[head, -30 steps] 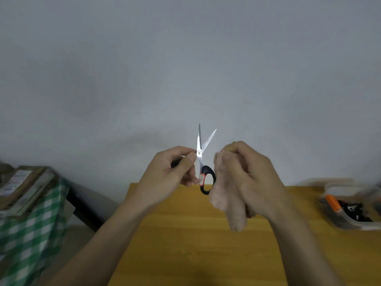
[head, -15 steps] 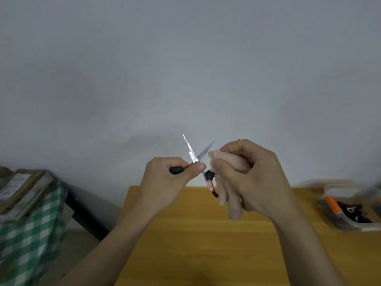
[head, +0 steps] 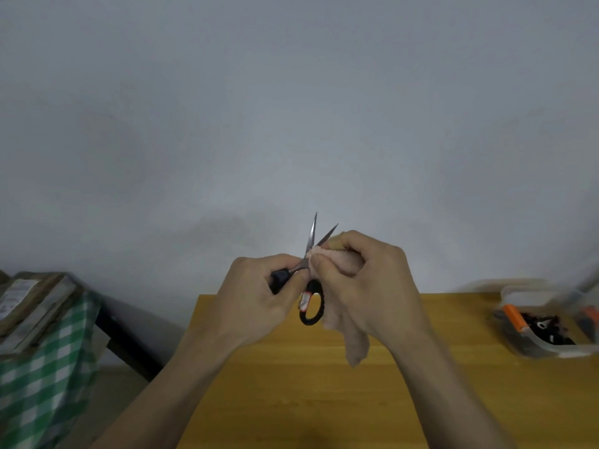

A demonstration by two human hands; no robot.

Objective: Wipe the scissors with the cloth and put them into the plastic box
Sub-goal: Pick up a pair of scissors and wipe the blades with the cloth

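A pair of black-handled scissors (head: pixel 313 307) is held up above the wooden table (head: pixel 291 384) with its blades spread and pointing upward. My left hand (head: pixel 256 299) grips one black handle. My right hand (head: pixel 366 280) holds a pale pink cloth (head: pixel 353 338) and pinches it around the right blade near the pivot; the cloth's tail hangs below the hand. The clear plastic box (head: pixel 531 348) stands at the table's right edge, holding several black and orange tools.
Left of the table stands a pile covered by a green checked cloth (head: pixel 42 377) with cardboard boxes (head: pixel 29 303) on top. A plain grey wall fills the background. A second clear container (head: pixel 588 314) sits at the far right edge.
The scissors tilted left, then swung back upright. My right hand with the cloth has closed in onto the right blade near the pivot. My left hand has shifted slightly.
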